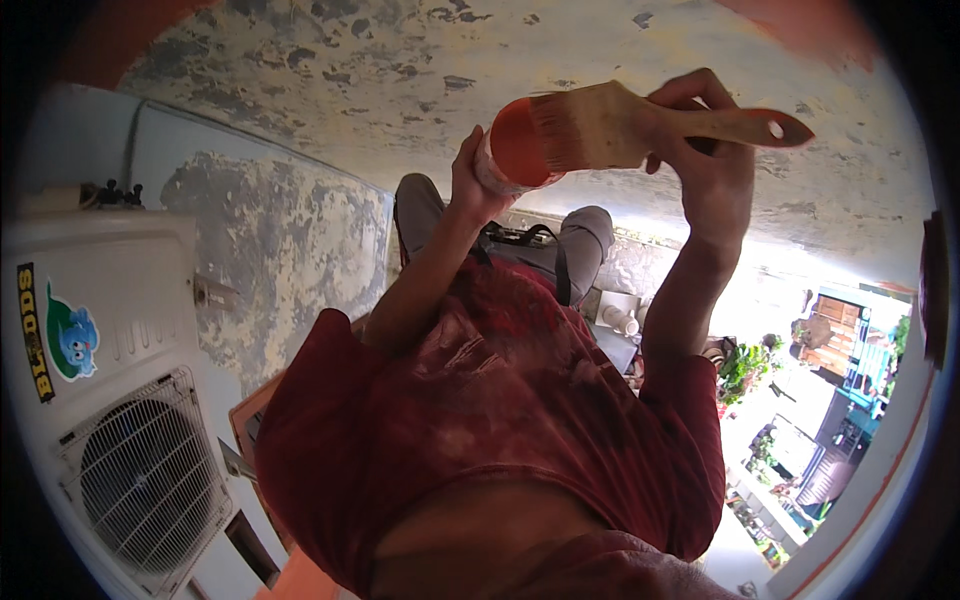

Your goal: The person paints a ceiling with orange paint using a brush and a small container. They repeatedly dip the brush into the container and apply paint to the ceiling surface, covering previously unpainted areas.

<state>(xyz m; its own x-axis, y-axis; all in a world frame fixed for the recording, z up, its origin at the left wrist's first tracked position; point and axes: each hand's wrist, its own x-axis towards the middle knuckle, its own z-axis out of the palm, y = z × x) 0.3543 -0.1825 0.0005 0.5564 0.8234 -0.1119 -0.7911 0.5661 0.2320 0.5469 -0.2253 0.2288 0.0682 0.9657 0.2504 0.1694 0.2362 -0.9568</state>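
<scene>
My left hand is wrapped round a small round paint container, whose outside is smeared with paint. Its mouth shows orange-red paint. In my right hand is a wide flat paintbrush, gripped near where its wooden handle begins. The brush lies almost level, its bristle end at the container's mouth. Orange-red colour covers the bristle tips and also marks the handle's end, beside a hanging hole. Whether the tips dip into the paint or only overlap it from this angle, I cannot tell.
A patchy, flaking wall spans the far side, with orange-red areas at its corners. At left stands a white air-conditioner outdoor unit with a fan grille. Lower right, there are green plants and a bright outdoor area.
</scene>
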